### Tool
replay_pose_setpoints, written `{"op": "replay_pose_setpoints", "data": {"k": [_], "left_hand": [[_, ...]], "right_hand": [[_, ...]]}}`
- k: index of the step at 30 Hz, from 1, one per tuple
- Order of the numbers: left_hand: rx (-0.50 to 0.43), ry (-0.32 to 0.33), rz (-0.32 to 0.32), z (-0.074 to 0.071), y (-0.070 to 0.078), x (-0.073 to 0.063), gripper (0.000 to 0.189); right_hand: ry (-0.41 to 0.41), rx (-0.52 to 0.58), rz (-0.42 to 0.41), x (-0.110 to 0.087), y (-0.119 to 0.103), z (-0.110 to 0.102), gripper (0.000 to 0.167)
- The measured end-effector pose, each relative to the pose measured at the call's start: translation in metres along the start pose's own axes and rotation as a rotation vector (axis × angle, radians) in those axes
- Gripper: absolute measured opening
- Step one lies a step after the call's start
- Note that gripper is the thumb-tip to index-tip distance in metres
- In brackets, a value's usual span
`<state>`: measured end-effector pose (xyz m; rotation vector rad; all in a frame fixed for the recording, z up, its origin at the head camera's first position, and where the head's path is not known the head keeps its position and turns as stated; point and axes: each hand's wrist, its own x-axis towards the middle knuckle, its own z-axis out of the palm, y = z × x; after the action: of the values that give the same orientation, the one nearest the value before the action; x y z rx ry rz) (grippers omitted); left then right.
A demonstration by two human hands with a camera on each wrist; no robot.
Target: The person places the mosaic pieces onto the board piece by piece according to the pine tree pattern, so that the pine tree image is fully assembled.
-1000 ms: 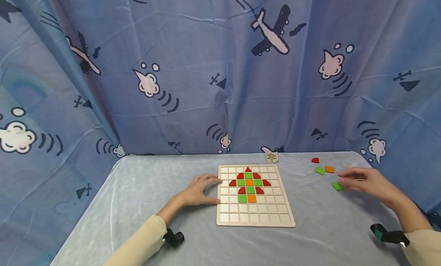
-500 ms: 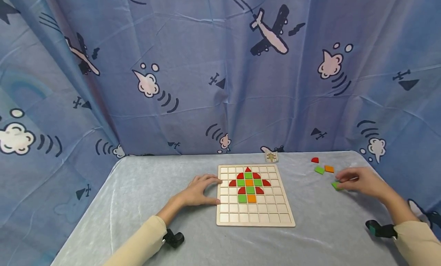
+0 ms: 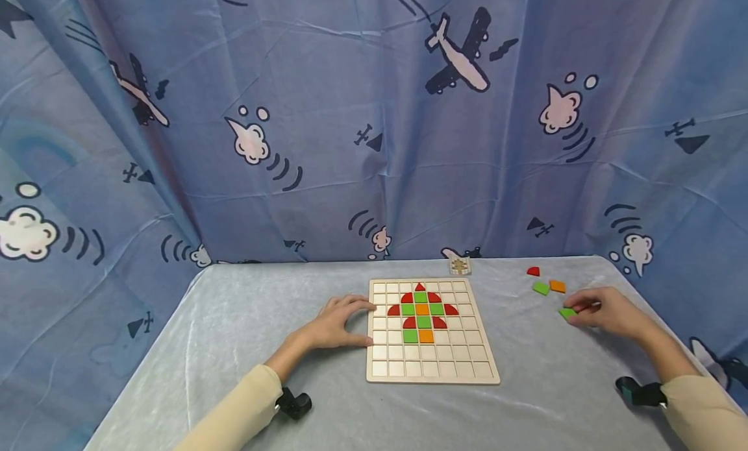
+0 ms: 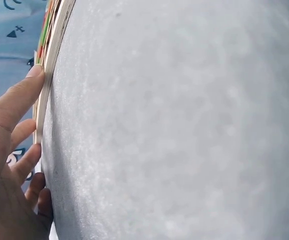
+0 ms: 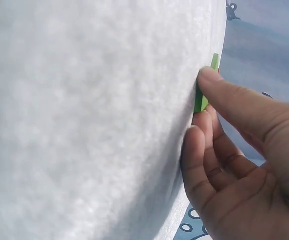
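A square pale wooden grid board [image 3: 432, 371] lies on the table with red, green and orange tiles [image 3: 422, 310] set in its cells. My left hand [image 3: 336, 322] rests at the board's left edge, thumb and forefinger spread and touching the rim. In the left wrist view its fingertips [image 4: 35, 71] meet the board's side. To the right of the board, my right hand [image 3: 610, 313] pinches a green square tile [image 3: 565, 313] low at the table. The right wrist view has the thumb across that green tile [image 5: 199, 100], with the other fingers curled beneath.
Beyond the right hand lie a green tile [image 3: 541, 288], an orange tile [image 3: 558, 287] and a red rounded tile [image 3: 534, 271]. A small patterned card [image 3: 460, 265] sits behind the board. A blue printed curtain [image 3: 315, 146] hangs along the table's back edge.
My right hand has moved slightly left and closed its fingers on the green tile, which has shifted a little left. The left hand and the board stay in place.
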<state>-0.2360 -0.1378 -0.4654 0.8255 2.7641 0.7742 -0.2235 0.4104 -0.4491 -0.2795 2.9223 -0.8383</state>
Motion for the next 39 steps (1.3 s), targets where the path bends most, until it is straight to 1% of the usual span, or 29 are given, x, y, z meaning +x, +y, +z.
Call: {"op": "replay_pose_setpoints", "data": {"k": [9, 14, 20, 26, 32, 35, 39], "left_hand": [[-0.003, -0.004, 0.004, 0.0, -0.001, 0.001, 0.067], [0.0, -0.008, 0.006, 0.0, -0.001, 0.001, 0.068], [0.006, -0.001, 0.011, 0.0, 0.0, 0.002, 0.068], [0.013, 0.004, 0.019, -0.001, 0.0, 0.002, 0.068], [0.009, 0.008, 0.024, 0.0, 0.0, 0.001, 0.067], [0.011, 0.012, 0.024, 0.0, 0.0, 0.001, 0.067], [0.014, 0.013, 0.022, 0.0, 0.0, 0.001, 0.066]], "right_hand": [[0.012, -0.011, -0.005, 0.001, -0.001, 0.003, 0.028], [0.022, 0.001, -0.002, -0.001, 0.0, 0.005, 0.027], [0.037, 0.041, -0.024, -0.003, 0.0, 0.007, 0.023], [0.016, 0.085, -0.001, -0.005, -0.001, 0.005, 0.025], [-0.004, 0.137, 0.024, -0.009, -0.013, 0.005, 0.03], [0.0, 0.17, 0.01, -0.011, -0.021, 0.004, 0.031], [0.011, 0.224, -0.033, -0.013, -0.03, 0.005, 0.027]]}}
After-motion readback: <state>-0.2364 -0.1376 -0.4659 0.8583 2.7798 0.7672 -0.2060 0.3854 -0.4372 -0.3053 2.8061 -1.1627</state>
